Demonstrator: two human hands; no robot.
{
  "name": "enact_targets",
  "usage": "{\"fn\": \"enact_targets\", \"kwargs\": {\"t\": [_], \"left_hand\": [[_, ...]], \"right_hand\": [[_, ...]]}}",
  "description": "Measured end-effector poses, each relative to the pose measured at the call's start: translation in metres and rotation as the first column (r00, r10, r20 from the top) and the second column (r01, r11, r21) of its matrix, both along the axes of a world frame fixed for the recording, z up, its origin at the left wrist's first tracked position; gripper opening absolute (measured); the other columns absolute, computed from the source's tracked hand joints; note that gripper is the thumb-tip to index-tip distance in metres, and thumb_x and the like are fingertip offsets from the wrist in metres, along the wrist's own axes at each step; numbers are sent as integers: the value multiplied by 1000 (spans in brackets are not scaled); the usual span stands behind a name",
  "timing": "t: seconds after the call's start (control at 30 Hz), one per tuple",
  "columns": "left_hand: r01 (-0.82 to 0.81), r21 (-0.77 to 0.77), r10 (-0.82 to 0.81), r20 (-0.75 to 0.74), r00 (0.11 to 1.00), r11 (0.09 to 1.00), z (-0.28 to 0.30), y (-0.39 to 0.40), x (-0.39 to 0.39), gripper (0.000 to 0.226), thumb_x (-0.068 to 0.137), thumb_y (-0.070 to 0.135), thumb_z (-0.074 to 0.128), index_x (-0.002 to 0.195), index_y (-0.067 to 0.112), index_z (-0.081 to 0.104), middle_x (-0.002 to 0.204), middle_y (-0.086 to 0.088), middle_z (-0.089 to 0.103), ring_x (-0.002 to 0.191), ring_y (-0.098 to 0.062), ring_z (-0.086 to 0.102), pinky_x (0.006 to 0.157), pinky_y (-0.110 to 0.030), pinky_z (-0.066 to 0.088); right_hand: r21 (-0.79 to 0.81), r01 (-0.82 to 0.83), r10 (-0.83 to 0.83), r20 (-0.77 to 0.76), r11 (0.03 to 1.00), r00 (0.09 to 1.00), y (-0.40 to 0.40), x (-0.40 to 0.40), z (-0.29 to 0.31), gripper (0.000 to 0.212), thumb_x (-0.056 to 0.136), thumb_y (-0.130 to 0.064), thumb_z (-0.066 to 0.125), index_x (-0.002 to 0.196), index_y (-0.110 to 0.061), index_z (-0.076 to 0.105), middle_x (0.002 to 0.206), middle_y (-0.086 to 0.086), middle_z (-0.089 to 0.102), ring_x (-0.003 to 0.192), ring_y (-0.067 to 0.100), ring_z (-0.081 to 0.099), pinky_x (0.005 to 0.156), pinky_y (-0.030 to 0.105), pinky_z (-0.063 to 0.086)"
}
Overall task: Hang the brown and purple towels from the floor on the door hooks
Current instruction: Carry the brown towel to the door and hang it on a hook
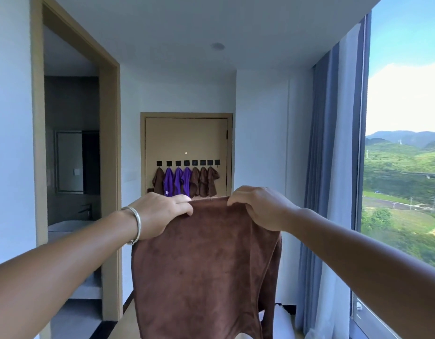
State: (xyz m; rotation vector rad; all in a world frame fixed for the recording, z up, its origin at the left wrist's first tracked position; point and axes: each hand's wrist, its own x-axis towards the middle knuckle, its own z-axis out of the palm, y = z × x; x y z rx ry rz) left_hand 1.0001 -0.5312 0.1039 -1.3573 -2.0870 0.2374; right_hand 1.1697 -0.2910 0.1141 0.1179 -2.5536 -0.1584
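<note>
Both hands, left hand [160,215] and right hand [258,209], fingers pinching brown towel [206,265] top edge, held up near. Only far-right hook [217,162] on far door [187,138] free; bunch a corner before hooking

Single view only, head-mounted, wide-angle; nothing shared with a second camera. Faces forward along a short corridor toward the door [186,143] at the far end, roughly level rather than steeply down. Door well apart, small in frame; hooks [187,163] near mid-height. Both forearms enter from the lower corners, close to the lens. Towel [206,265] near, filling lower centre. Doorway [74,152] at left, window [404,143] at right, edges bowed by the lens.
</note>
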Motion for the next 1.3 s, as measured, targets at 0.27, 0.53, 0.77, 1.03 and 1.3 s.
{"fn": "enact_targets", "kwargs": {"t": [0.27,0.53,0.77,1.03,1.3], "left_hand": [[77,87,-78,1,997,993,-6,36,-102,66,82,-3,38,127,44,46,142,23,42,84,-16,56,80,-24,34],[211,155,-174,-220,960,965,-17,81,-200,65,63,-12,59,105,36,68,91,21,65,72,-15,50,70,-28,43],[184,164,-189,14,982,969,-23,158,-295,17,84,38,63,101,35,68,97,19,66,95,-6,59,86,-21,35],[177,269,-224,157,962,947,-23,257,-403,15,94,21,56,102,30,63,105,17,56,88,-12,60,74,-27,45],[227,167,-262,231,937,959,-29,343,-521,40,92,16,57,120,44,49,125,26,47,101,-8,58,86,-33,48]], "right_hand": [[7,38,-39,24,999,999,29,-100,-4,60,84,2,39,124,-39,56,132,-20,52,112,12,53,89,23,41],[57,-4,3,8,998,1000,78,-202,-16,51,87,-6,44,126,-36,59,132,-18,56,114,8,54,93,22,42],[66,-94,96,-38,993,995,152,-300,-30,27,94,-32,56,118,-30,66,122,-15,63,105,5,59,83,19,43],[98,-40,45,-51,994,998,254,-414,-27,29,91,-27,59,117,-36,65,122,-20,62,103,3,58,77,16,41],[75,-7,10,-37,997,999,340,-533,-45,32,94,-17,51,119,-34,64,116,-15,62,97,10,61,76,19,41]]}}
